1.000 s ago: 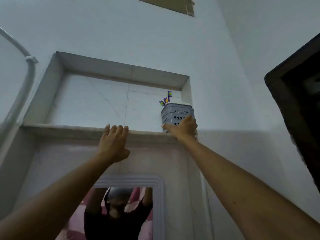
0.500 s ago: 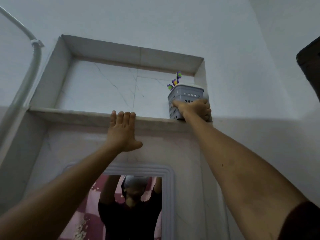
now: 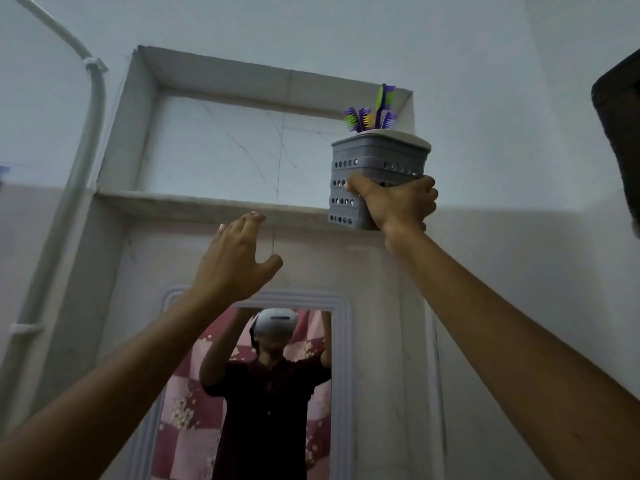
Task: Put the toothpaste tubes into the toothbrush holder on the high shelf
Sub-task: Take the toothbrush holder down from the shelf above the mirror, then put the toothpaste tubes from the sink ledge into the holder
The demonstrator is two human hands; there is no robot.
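1. The toothbrush holder is at the right end of the high shelf, in the right hand.
2. Toothbrushes stand in the holder.
3. The left hand is left of the holder, before the shelf edge.
4. A mirror hangs below the shelf.

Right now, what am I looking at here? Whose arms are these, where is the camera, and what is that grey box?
There is no machine here: a person wears a camera on the head, looking up, so the arms are their own. The mirror below shows them reflected. The right hand grips a grey perforated toothbrush holder at the edge of a high marble shelf. Purple and green toothbrushes stick out of it. The left hand is open and empty, just below the shelf. No toothpaste tubes are visible.
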